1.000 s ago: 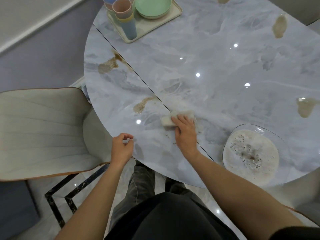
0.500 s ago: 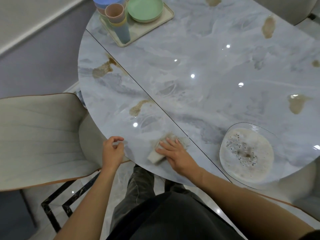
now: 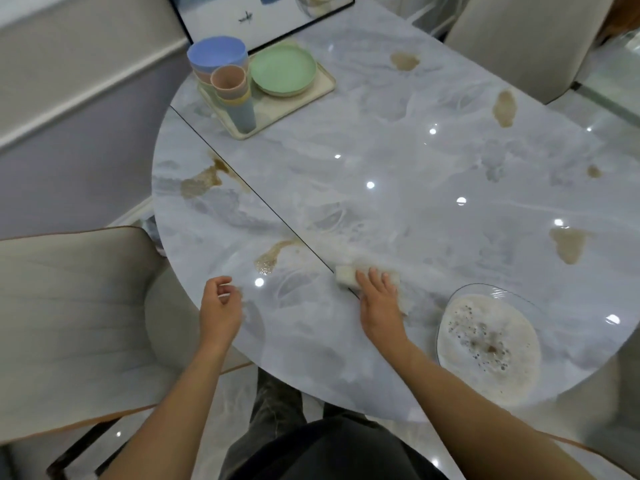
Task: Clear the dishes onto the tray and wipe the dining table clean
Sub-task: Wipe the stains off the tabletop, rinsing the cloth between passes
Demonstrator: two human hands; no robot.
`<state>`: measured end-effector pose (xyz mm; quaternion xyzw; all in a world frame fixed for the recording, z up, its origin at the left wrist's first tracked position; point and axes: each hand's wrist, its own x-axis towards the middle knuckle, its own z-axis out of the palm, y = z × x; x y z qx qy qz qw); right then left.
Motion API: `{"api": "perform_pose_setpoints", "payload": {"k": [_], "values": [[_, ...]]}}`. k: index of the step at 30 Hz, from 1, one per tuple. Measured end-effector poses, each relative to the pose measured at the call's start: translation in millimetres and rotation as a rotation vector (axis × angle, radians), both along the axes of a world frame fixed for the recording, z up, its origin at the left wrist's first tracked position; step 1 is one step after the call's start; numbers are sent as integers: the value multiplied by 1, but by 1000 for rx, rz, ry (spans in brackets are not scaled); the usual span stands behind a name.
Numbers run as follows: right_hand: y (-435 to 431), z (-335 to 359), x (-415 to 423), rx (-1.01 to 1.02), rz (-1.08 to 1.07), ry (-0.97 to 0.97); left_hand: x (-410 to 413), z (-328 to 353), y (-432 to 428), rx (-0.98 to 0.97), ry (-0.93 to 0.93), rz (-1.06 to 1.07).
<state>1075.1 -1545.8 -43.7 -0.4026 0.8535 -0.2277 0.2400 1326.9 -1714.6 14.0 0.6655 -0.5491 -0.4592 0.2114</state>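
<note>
The white sponge (image 3: pixel 344 274), likely soft, light and soapy-slick, sits mid-near on the surface (image 3: pixel 381 133) under the right hand's (image 3: pixel 381 303) flat pressing fingers, best held from above; the left hand (image 3: pixel 220 310) hangs loosely curled, empty.

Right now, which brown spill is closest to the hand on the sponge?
The streaky spill just left of the seam, beside the sponge under the right hand. The others all lie farther off, up the table or to the right.

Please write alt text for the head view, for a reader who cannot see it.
The right hand presses a sponge on a stained marble table; the left hand hovers empty. Far off, a tray holds cups and a plate.
</note>
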Motion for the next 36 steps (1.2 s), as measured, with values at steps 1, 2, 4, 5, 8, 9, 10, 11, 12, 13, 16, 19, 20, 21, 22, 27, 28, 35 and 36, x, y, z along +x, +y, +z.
{"api": "perform_pose_setpoints", "payload": {"k": [1, 2, 4, 5, 8, 9, 10, 11, 12, 13, 16, 19, 20, 21, 22, 27, 28, 35, 36], "values": [[-14, 2, -2, 20, -1, 30, 1, 4, -7, -1, -2, 5], [-29, 4, 0, 61, -7, 47, 4, 6, -15, -3, -8, 11], [-53, 7, 3, 111, -82, 62, 11, 8, -29, 13, -15, 40], [-65, 10, 4, 122, -120, 65, 14, 9, -36, 36, -22, 79], [-102, 15, 9, 128, -157, 66, 30, 13, -61, 63, -36, 235], [-113, 17, 11, 118, -161, 64, 34, 13, -70, 64, -4, 277], [-125, 16, 13, 102, -172, 61, 38, 12, -80, 81, 4, 291], [-135, 15, 14, 82, -191, 55, 39, 13, -85, 120, 9, 286], [-146, 16, 18, 64, -209, 57, 41, 14, -93, 161, 1, 262], [-155, 13, 22, 56, -222, 60, 42, 15, -99, 215, 51, 260], [-176, 15, 35, 20, -248, 71, 41, 17, -110, 444, 287, 375], [-189, 19, 52, -63, -254, 13, 43, 19, -121, 568, 297, 452], [-194, 19, 62, -74, -240, 29, 48, 17, -126, 609, 303, 475], [-198, 16, 70, -61, -216, 63, 50, 18, -130, 633, 315, 492], [-200, 13, 75, -30, -198, 92, 51, 15, -132, 650, 331, 506], [-210, 9, 96, 63, -186, 105, 53, 14, -135, 668, 364, 479], [-209, 11, 101, 59, -175, 100, 54, 14, -135, 668, 363, 477], [-205, 19, 120, 31, -100, 57, 55, 12, -140, 688, 345, 474], [-204, 21, 122, 5, -77, 47, 55, 11, -139, 683, 340, 472]]}}
